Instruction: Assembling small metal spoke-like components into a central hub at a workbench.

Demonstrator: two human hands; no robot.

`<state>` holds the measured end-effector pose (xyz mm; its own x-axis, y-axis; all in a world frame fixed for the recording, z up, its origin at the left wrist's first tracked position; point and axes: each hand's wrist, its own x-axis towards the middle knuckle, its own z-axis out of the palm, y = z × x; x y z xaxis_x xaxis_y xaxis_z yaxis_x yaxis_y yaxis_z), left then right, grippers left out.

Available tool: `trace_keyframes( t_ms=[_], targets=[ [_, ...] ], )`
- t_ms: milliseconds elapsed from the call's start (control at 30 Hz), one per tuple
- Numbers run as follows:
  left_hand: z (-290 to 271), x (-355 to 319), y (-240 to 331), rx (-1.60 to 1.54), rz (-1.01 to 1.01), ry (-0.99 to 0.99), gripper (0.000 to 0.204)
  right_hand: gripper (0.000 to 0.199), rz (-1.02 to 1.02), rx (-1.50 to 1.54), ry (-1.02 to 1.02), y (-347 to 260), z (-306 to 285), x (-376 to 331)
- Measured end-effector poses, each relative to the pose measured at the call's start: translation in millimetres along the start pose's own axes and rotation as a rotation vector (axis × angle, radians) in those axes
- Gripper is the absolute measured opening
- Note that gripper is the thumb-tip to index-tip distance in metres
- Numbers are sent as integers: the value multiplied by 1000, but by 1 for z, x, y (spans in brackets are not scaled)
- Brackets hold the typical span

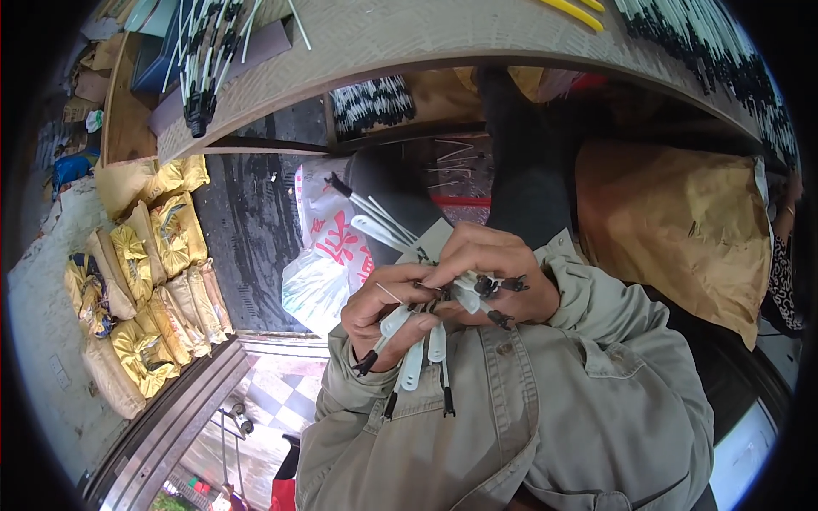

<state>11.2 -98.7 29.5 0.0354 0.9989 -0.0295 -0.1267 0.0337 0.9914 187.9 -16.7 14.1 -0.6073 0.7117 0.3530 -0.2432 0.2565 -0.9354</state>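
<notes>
A bundle of thin white plastic rods with black ends [411, 364] is held between my two hands, close to my chest. Some rods carry flat, rounded white pieces, and they fan out to several sides. My left hand [375, 311] closes around the bundle from the left, thumb and fingers pressed on its middle. From above, my right hand [494, 255] grips it with bent fingers, several black tips sticking out beneath its knuckles. The fingertips of both hands meet at the middle, where fingers hide the joint between the rods.
A table [383, 55] curves ahead, bearing a rod bundle [204, 60], a rod heap [707, 43] and yellow curved pieces [575, 13]. A brown paper sack [673, 230] stands right; a white plastic bag [328, 281] and yellow packages [145, 289] lie left. Another person's arm [786, 217] shows far right.
</notes>
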Motion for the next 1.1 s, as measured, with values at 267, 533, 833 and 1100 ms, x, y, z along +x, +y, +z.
trace_keyframes(
  t_ms=[267, 533, 833, 1100],
  targets=[
    [1, -4, 1, -45, -63, 4, 21, 32, 28, 40, -109, 0, -13, 1],
    [1, -10, -10, -268, -84, -30, 34, 33, 67, 44, -63, 1, -13, -1],
    [8, -14, -4, -368, -127, -22, 89, 29, 95, -34, -113, -8, -18, 5],
    [3, -10, -6, -118, -64, -114, 98, 29, 198, -55, -120, -13, -14, 7]
  ],
)
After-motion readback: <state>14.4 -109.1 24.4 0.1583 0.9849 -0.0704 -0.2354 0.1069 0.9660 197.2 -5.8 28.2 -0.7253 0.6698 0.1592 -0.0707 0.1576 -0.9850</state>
